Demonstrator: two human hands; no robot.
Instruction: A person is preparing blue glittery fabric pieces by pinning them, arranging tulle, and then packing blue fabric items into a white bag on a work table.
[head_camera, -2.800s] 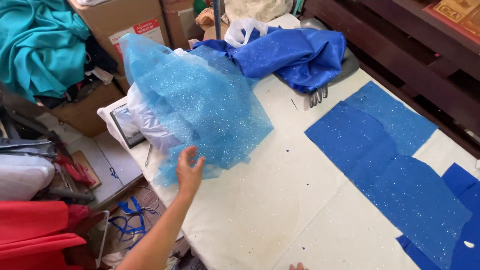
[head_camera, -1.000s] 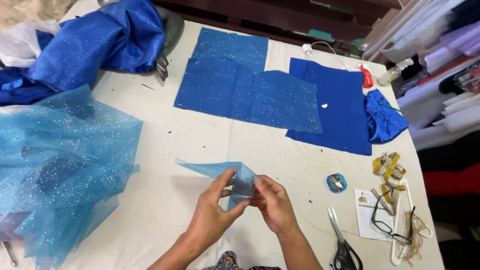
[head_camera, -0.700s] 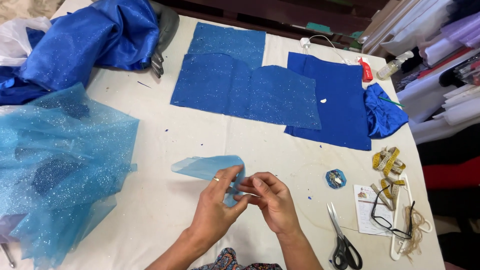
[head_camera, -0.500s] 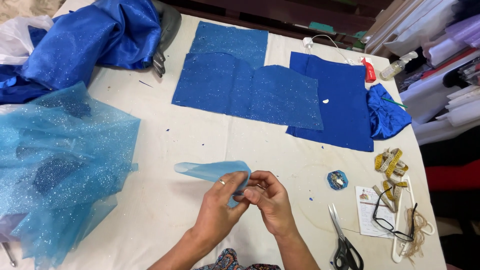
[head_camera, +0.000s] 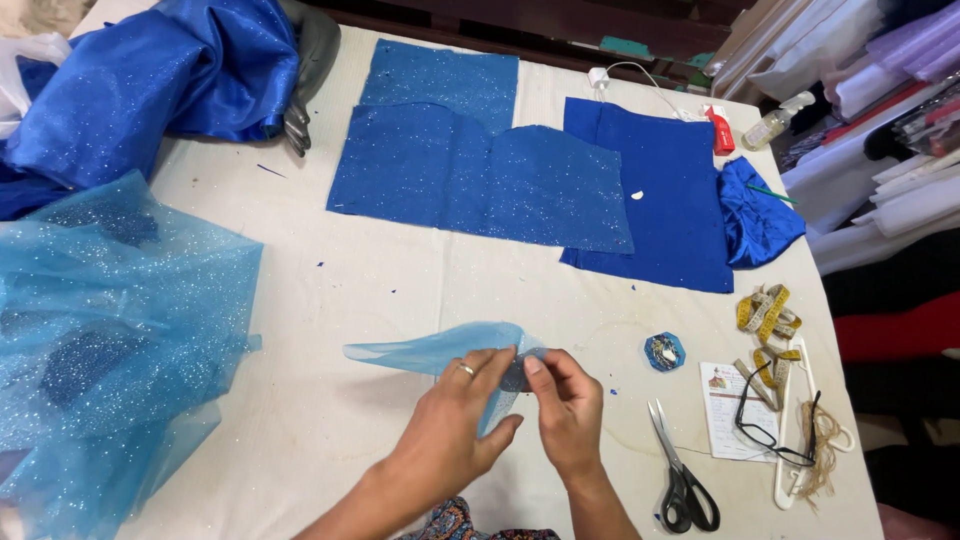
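Head view over a sewing counter (head_camera: 330, 300) covered in pale cloth. Near the front edge, the left hand (head_camera: 450, 430) and the right hand (head_camera: 568, 410) meet over a small piece of light blue sheer fabric (head_camera: 430, 350). Both hands are closed on it: the left hand, with a ring on one finger, pinches the piece between thumb and fingers, and the right hand pinches the same end with its fingertips (head_camera: 535, 365). The free end of the piece tapers away to the left, just above the counter; whether it touches the surface cannot be told.

To the left, a large heap of light blue glitter netting (head_camera: 110, 330) lies on the counter and spills over its edge. At the far left corner sits a bundle of shiny dark blue satin (head_camera: 150, 90). Across the far middle lie flat cut panels of dark blue glitter fabric (head_camera: 470, 170), overlapping one another, with a plain dark blue panel (head_camera: 665, 200) beside them and a small crumpled satin scrap (head_camera: 760, 215) at its right edge.

Right of the hands: a small round blue item (head_camera: 665, 351), black-handled scissors (head_camera: 680, 470), a printed card (head_camera: 730, 410), black-rimmed glasses (head_camera: 775, 430) and a yellow tape measure (head_camera: 765, 315). A small clear bottle (head_camera: 775, 122) stands at the far right corner.
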